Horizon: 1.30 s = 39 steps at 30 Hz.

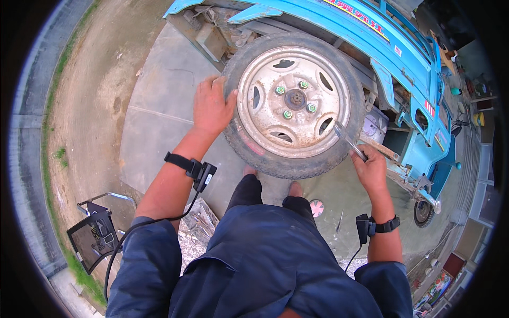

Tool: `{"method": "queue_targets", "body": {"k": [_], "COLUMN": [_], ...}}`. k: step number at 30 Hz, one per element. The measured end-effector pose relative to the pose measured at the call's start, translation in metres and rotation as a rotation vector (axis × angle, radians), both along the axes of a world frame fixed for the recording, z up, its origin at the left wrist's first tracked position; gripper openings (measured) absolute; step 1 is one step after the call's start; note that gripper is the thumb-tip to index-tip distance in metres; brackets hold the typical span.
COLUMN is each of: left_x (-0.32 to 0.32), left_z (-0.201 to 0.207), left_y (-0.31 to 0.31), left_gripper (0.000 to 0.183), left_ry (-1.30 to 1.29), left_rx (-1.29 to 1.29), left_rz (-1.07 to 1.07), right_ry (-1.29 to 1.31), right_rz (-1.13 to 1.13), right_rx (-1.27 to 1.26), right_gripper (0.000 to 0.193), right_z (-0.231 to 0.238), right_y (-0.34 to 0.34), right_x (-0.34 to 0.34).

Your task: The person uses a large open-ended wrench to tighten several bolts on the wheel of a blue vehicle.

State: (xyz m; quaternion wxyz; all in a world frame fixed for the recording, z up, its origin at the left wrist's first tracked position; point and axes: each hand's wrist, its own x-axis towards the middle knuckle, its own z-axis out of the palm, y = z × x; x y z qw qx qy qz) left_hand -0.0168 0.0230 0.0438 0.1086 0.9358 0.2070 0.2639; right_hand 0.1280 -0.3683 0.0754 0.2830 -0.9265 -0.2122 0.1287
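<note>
A wheel (255, 122) with a black tyre and a rusty, pale steel rim stands upright in front of me, beside a blue vehicle. Several green-marked nuts (288, 114) surround its brown hub (296, 99). My left hand (214, 108) lies against the tyre's left side, fingers stretched out and thumb at its sidewall. In my right hand (371, 167), closed round its lower end, is a shiny metal wrench (349, 140). The wrench's far end reaches the lower right edge of the rim, away from the nuts. Exactly how its tip meets the rim is too small to tell.
The blue vehicle's body (339, 18) spans the top and right. A small wheel (423, 213) shows at right. On the ground are a round red-and-white piece (316, 208), a tray of tools (199, 222) by my left leg, and a black-framed chair (95, 233) at far left.
</note>
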Motion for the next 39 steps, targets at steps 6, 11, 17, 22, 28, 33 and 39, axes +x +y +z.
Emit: {"method": "queue_targets", "body": {"k": [6, 11, 17, 22, 28, 33, 39], "left_x": [0.041, 0.040, 0.042, 0.043, 0.047, 0.042, 0.047], "left_z": [-0.034, -0.051, -0.045, -0.044, -0.043, -0.042, -0.040], "left_y": [0.032, 0.026, 0.028, 0.028, 0.030, 0.033, 0.029], "left_gripper": [0.066, 0.072, 0.071, 0.071, 0.068, 0.067, 0.068], "left_ry": [0.148, 0.114, 0.127, 0.135, 0.097, 0.105, 0.114], "left_rx": [-0.181, -0.324, -0.335, -0.329, -0.293, -0.285, -0.318], "left_rz": [0.008, -0.014, 0.012, 0.015, -0.027, -0.002, 0.002], "right_ry": [-0.078, -0.043, -0.186, -0.187, -0.082, -0.228, -0.262], "right_rz": [0.100, 0.109, 0.301, 0.398, 0.365, 0.579, 0.686], "right_rx": [-0.050, -0.049, -0.285, -0.450, -0.075, -0.146, -0.196], "right_gripper": [0.022, 0.023, 0.022, 0.022, 0.029, 0.043, 0.033], "right_z": [-0.006, -0.001, 0.007, 0.014, -0.006, -0.003, -0.035], "right_y": [0.039, 0.049, 0.064, 0.065, 0.105, 0.198, 0.228], "right_x": [0.005, 0.022, 0.057, 0.087, 0.075, 0.048, 0.054]}}
